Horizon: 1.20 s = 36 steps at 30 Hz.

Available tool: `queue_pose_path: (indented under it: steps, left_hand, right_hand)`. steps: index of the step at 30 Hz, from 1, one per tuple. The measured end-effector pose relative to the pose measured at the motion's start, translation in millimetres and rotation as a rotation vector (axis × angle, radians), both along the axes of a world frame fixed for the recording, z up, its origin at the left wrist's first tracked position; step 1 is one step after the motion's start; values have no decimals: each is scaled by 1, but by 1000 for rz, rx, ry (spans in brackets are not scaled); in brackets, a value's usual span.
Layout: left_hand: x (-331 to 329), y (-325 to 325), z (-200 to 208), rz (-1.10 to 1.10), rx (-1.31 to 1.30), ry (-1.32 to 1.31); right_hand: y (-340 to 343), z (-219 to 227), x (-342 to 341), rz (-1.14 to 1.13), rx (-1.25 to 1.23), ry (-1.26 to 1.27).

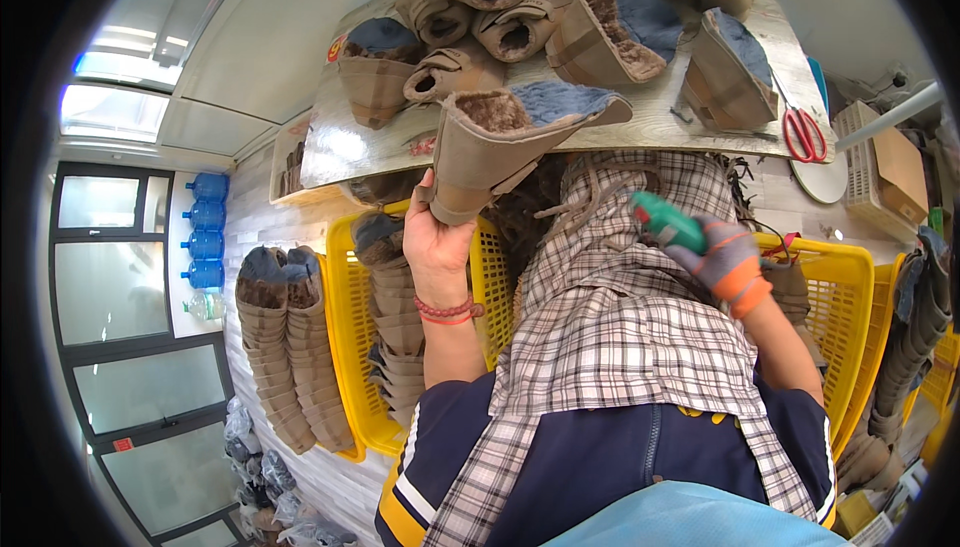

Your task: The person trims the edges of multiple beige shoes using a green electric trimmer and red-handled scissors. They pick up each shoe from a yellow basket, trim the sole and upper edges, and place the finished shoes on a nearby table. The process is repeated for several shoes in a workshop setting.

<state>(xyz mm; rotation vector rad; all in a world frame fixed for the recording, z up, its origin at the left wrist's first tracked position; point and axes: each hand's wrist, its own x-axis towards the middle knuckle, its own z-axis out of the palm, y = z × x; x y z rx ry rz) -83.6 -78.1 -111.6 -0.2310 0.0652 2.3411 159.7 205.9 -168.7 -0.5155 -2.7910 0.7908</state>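
Observation:
My left hand is closed around the lower end of a tan boot upper, holding it up at the table's front edge. Brown fleece and a blue quilted lining show in its opening. In my right hand, which wears a grey and orange glove, is a green hand-held tool with a red patch at its end; its exact kind cannot be made out. The tool is over the checked apron on my lap, apart from the boot upper.
More boot uppers are heaped on the pale table. Red-handled scissors lie at its right edge. Yellow baskets stand on both sides of me. Stacked uppers sit at the left, and blue water bottles line the wall.

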Motion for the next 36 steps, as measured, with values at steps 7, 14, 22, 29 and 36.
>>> queue_pose_path:
  steps: [7, 14, 22, 29, 36]
  left_hand:
    - [9, 22, 4, -54, -149, -71]
    - [12, 34, 2, -213, -83, -75]
    - [12, 41, -3, -259, -53, -67]
    - [15, 49, -3, -273, -53, -54]
    - [32, 59, 13, -156, -84, 39]
  right_hand:
    - [40, 66, 21, 7, 165, 461]
    - [58, 58, 21, 94, 376, 477]
    - [54, 65, 19, 124, 357, 417]
    - [50, 68, 14, 173, 337, 442]
    - [38, 70, 0, 213, 286, 560]
